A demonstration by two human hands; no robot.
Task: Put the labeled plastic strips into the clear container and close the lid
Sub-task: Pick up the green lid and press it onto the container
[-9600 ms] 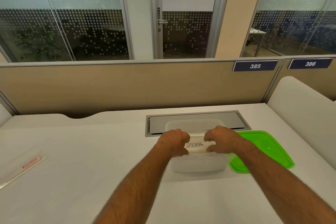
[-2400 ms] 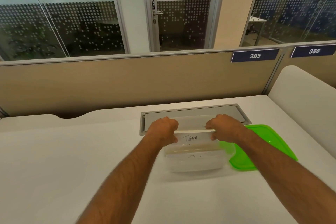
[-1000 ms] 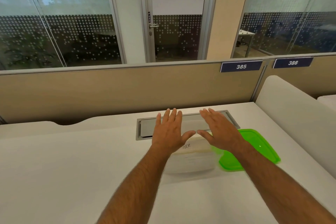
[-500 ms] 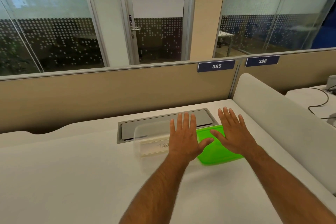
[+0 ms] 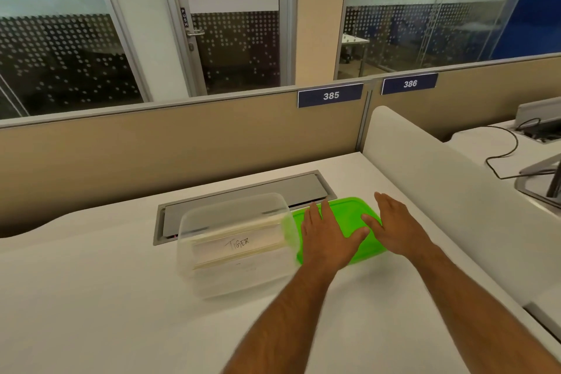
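Observation:
The clear container (image 5: 212,279) stands lidless on the white desk, left of centre. Inside it lie labeled plastic strips (image 5: 239,244); the top one reads "TIGER". A bright green lid (image 5: 349,213) lies flat on the desk just right of the container. My left hand (image 5: 326,235) hovers flat over the lid's left part, fingers spread, holding nothing. My right hand (image 5: 394,226) is spread over the lid's right part, also holding nothing. Whether the palms touch the lid is not clear.
A grey cable hatch (image 5: 243,194) is set into the desk behind the container. A beige partition (image 5: 182,143) runs along the back. A white divider (image 5: 440,191) bounds the right side; beyond it is a neighbouring desk with a black cable (image 5: 504,152).
Both hands let go of the TIGER strip, left in the container, then opened and moved right over the green lid. My view has swung to the right.

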